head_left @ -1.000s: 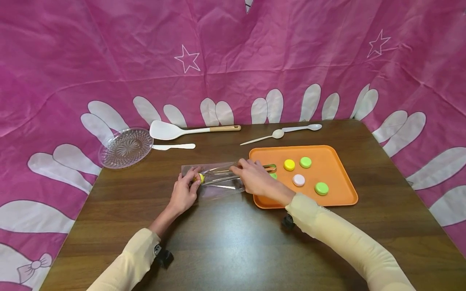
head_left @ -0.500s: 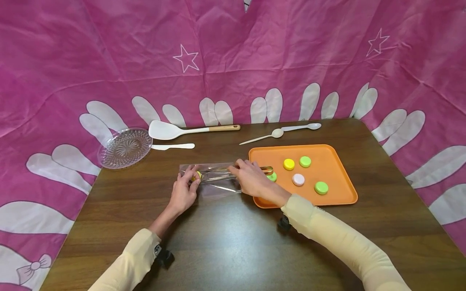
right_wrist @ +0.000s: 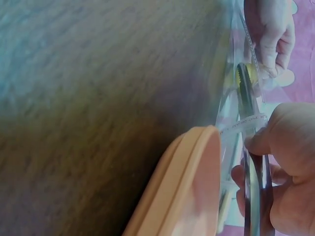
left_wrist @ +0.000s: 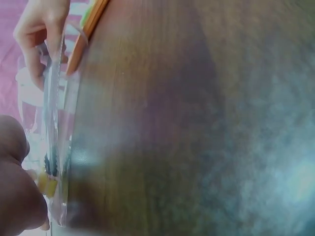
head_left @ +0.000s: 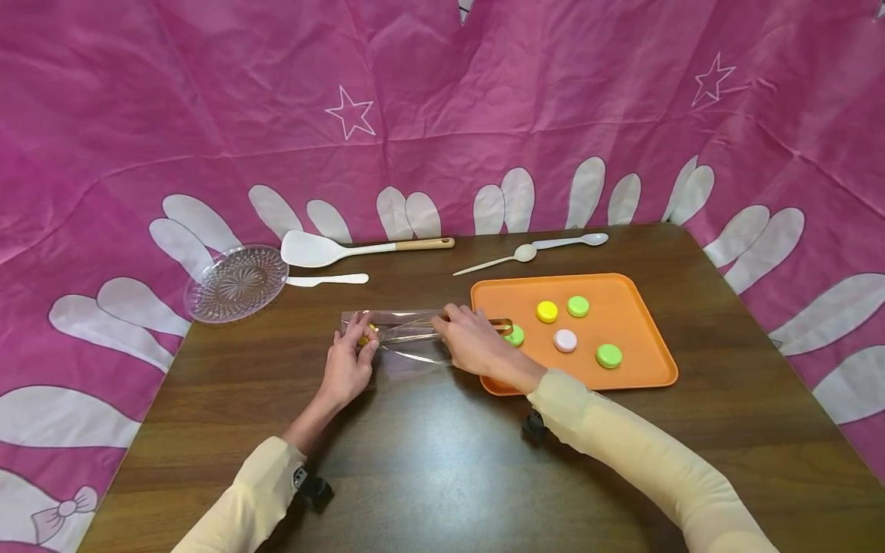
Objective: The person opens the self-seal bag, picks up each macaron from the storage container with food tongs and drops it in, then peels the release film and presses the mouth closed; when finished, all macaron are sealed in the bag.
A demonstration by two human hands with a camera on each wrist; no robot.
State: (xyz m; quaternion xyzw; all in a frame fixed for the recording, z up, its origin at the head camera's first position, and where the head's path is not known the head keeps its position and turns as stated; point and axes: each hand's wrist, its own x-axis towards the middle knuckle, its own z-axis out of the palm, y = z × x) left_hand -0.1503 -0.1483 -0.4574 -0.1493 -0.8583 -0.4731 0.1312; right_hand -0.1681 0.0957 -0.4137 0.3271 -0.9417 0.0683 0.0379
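My left hand [head_left: 348,365] pinches the left end of a clear plastic bag [head_left: 415,365], its fingers at a yellow macaron [left_wrist: 48,184] inside. In my right hand [head_left: 477,343] are metal tongs [right_wrist: 266,201], gripped at the bag's right end. The tongs reach lengthwise into the bag, and in the right wrist view their toothed tips lie at the yellow macaron. Their bent end sticks out past my right hand over the orange tray [head_left: 643,322], near a green macaron [head_left: 515,336].
On the tray also sit a second yellow macaron [head_left: 547,311], a pink one [head_left: 565,340] and two more green ones. Along the back of the table are a clear plate [head_left: 237,284], a white turner [head_left: 311,249], a white knife [head_left: 328,279] and two spoons. A pink curtain hangs behind.
The right hand and tongs have shifted slightly left, deeper into the bag, uncovering more of the green macaron on the tray. The left hand stays at the bag's end.
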